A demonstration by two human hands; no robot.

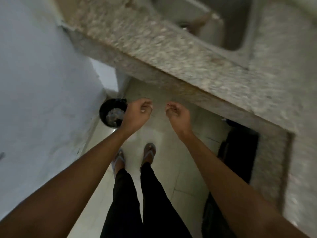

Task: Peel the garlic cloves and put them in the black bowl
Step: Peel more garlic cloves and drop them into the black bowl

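No garlic clove shows in this blurred view. I stand looking down at the floor with both arms stretched forward. My left hand [138, 114] hangs with loosely curled fingers, its edge overlapping a round black container [109, 111] that stands on the floor in the corner. Pale crumpled bits lie inside the container. My right hand [178, 114] hangs a short way to the right over the floor tiles, fingers also loosely curled. Nothing shows plainly in either hand.
A speckled granite counter [171, 54] runs diagonally across the top, with a steel sink [231, 26] set into it. A pale wall [37, 83] fills the left. Dark space [240, 152] opens under the counter at right. My feet in sandals [149, 153] stand on light tiles.
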